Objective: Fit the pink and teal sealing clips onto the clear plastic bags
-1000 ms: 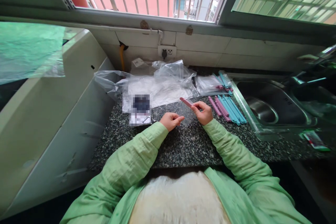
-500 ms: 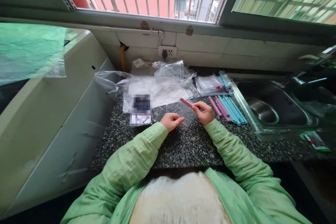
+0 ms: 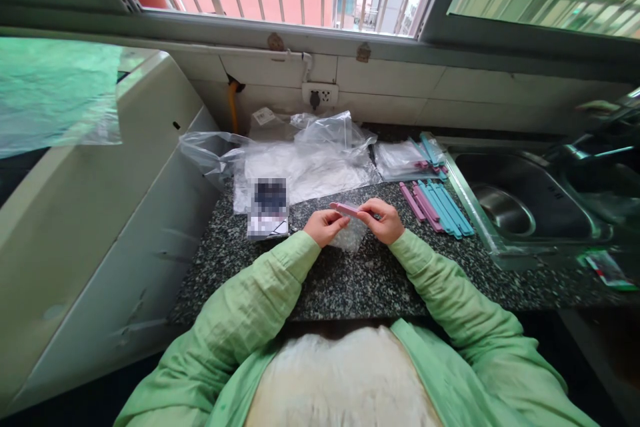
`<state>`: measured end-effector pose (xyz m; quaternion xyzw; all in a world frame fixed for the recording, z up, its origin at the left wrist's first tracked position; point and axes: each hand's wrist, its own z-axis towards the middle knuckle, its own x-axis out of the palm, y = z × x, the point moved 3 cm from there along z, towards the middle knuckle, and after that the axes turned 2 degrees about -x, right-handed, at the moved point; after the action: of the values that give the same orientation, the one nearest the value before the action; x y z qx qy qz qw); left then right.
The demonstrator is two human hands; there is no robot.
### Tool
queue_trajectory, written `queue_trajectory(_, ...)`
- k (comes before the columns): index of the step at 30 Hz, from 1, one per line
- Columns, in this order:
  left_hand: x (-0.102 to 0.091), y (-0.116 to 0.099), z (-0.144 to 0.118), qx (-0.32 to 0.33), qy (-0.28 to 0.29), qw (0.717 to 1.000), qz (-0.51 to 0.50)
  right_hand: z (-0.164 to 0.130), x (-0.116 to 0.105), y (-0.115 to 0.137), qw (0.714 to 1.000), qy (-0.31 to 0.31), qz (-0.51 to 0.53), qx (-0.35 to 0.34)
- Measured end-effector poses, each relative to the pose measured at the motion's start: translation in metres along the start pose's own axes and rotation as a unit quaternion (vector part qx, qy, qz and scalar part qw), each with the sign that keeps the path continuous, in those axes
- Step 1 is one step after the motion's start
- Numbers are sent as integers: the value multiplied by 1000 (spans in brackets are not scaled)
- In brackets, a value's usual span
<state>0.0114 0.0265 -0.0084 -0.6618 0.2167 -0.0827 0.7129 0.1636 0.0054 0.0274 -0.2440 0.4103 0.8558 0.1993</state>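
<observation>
A pink clip stick (image 3: 343, 208) lies crosswise between my two hands above the speckled granite counter (image 3: 350, 280). My right hand (image 3: 383, 220) pinches its right end. My left hand (image 3: 324, 225) touches its left part with fingertips and pinches a small clear plastic bag (image 3: 350, 235) that hangs below the stick. Both hands are close together. A row of pink and blue clip sticks (image 3: 436, 208) lies on the counter just right of my right hand.
A heap of clear plastic bags (image 3: 305, 160) lies at the back by the wall socket (image 3: 320, 97). A small printed card (image 3: 269, 208) sits left of my hands. More bagged sticks (image 3: 410, 159) lie by the steel sink (image 3: 520, 203). A white appliance (image 3: 100, 227) stands left.
My hands have come together. The pink stick has swung from pointing up-left to lying crosswise, and my left hand now touches it. The bag has bunched up under it.
</observation>
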Motion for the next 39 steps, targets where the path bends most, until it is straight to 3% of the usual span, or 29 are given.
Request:
queue_trajectory(12,0,-2,0,-15,-4,1000,4,1,0,0,1000,-1,0,17)
queue_trajectory(22,-5,-14,-2,-7,-24,998,-61,-1,3,2,998,46,42,28)
queue_trajectory(26,-5,-14,-2,-23,-20,996,-83,-1,4,-1,995,51,55,72)
queue_trajectory(34,-14,-8,1,-41,-140,972,-182,-2,6,-16,971,41,155,177)
queue_trajectory(39,-13,-10,1,-39,-155,964,-210,-3,9,-14,973,30,140,182)
